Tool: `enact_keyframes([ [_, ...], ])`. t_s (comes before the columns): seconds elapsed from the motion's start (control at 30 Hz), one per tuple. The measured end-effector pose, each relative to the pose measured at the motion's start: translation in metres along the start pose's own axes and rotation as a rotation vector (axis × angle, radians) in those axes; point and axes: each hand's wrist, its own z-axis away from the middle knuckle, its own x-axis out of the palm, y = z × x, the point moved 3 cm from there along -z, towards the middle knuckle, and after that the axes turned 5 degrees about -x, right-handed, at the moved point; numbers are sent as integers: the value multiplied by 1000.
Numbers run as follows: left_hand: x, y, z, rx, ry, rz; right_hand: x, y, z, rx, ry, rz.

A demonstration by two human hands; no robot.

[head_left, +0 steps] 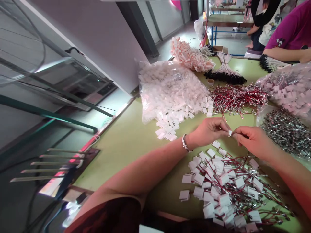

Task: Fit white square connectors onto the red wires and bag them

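Observation:
My left hand (211, 131) pinches a small white plastic connector housing (229, 133) between thumb and fingertips. Close against it, my right hand (250, 137) is closed in a pinch at the housing's right side; a bit of dark red wire seems to show between its fingertips, mostly hidden. Below both hands lies a pile of red wires with white housings (223, 179) on one end and bare metal terminals on the other. Beyond the hands is a heap of short red wires with metal ends (239, 98). Loose white housings (167, 127) spill out left of my left hand.
A clear bag of white housings (170, 84) stands at the back left. Metal parts (286, 132) fill a bag on the right, below another bag of housings (291, 87). Wire bundles (224, 69) lie at the back. A person in a purple sleeve (291, 29) leans on the table's far right.

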Motion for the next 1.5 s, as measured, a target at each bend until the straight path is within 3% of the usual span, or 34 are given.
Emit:
enact_keyframes([
  [0.17,2,-5,1,-37,-54,0,6,0,0,-63,12,-12],
  [0.3,-14,-1,-5,-21,-177,-199,12,-1,5,16,-55,-24],
  [0.33,-24,-2,-9,-18,-109,-307,13,-2,7,17,-104,-14],
  [0.43,-55,-10,-21,-90,323,-795,15,-10,10,-109,-344,26],
  [0.5,-62,-20,-29,-137,385,-1017,10,-11,6,-178,-387,45],
  [0.6,-59,-34,-38,-121,299,-1120,-2,0,-10,-111,-137,220],
  [0.67,-57,-36,-40,-98,283,-1095,-2,10,-21,-68,-32,432],
  [0.83,-56,-21,-31,-115,373,-732,16,22,-30,-102,-41,721],
  [0.97,-44,-12,-18,-319,315,-123,9,23,-25,-41,63,651],
  [1.03,-34,-10,-13,-345,254,34,-1,20,-19,-52,173,504],
  [1.2,-17,-7,-9,-320,166,50,-14,9,-9,-253,343,296],
  [1.5,-13,-10,-7,-426,69,142,-11,8,-7,-427,366,515],
])
